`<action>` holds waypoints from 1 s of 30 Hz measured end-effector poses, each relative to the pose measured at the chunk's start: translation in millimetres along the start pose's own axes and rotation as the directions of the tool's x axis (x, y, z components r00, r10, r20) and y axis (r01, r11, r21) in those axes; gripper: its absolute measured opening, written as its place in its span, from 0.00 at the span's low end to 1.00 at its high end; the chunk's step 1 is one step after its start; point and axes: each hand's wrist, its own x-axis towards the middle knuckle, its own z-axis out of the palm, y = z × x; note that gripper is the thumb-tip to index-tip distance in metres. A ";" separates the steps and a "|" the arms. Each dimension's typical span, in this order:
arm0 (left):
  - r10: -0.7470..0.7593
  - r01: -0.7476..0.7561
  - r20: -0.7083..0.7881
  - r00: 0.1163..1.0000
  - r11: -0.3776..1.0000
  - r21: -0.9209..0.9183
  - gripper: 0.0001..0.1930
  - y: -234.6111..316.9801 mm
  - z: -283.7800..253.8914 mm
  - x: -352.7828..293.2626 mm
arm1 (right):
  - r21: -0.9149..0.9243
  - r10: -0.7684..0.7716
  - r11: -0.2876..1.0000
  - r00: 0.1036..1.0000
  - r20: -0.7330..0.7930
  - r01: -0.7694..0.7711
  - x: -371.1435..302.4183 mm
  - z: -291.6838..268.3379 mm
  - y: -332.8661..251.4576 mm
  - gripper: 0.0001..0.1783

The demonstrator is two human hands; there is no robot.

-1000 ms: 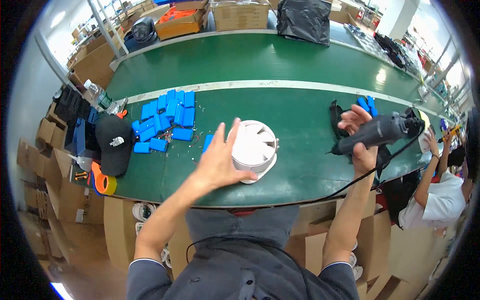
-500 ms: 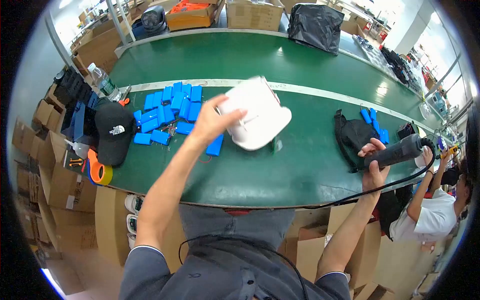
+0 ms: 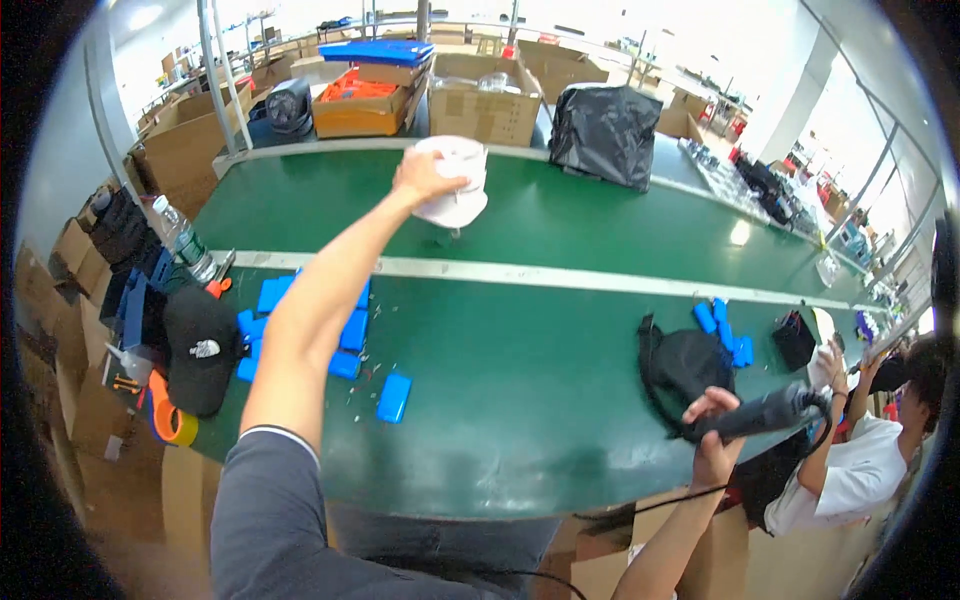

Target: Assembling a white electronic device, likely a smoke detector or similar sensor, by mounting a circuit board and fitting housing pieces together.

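My left hand point(image 3: 425, 178) is stretched far across the green table point(image 3: 520, 400) and grips a white round housing point(image 3: 455, 190), held tilted just above the table's far half. My right hand point(image 3: 712, 440) is low at the near right edge, closed around a black electric screwdriver point(image 3: 765, 412) with a cable running down from it. Beneath my left arm lie several blue rectangular blocks point(image 3: 394, 397).
A black cap point(image 3: 200, 350) and a tape roll point(image 3: 170, 425) sit at the near left, a water bottle point(image 3: 185, 245) behind them. A black pouch point(image 3: 685, 365) lies by more blue blocks point(image 3: 722, 328). Cardboard boxes point(image 3: 485, 100) and a black bag point(image 3: 605, 132) line the far side. Another person point(image 3: 860, 460) sits at right.
My left hand lifted the white housing from the near part of the table and carried it out to the far half. My right hand with the screwdriver dropped lower toward the table's edge.
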 end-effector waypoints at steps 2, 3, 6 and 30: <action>-0.158 0.152 0.074 0.985 0.985 0.082 0.35 -13.8 38.6 4.9 | 0.009 0.037 0.999 0.999 -0.028 -0.037 -2.3 -0.7 0.3 0.39; -0.172 0.168 0.079 0.982 0.985 0.050 0.34 -19.3 55.9 5.5 | 0.001 0.052 0.999 0.998 -0.047 -0.052 -6.3 -2.4 -2.5 0.39; -0.192 0.194 0.089 0.977 0.981 -0.013 0.31 -12.5 92.5 -1.1 | -0.082 0.040 0.996 0.996 -0.085 -0.047 -18.0 -11.4 -11.2 0.38; -0.773 0.759 -0.631 -0.063 0.373 -0.533 0.10 -202.3 -350.9 -698.3 | -0.057 -0.171 0.985 0.969 -0.177 0.163 7.2 107.9 -10.6 0.12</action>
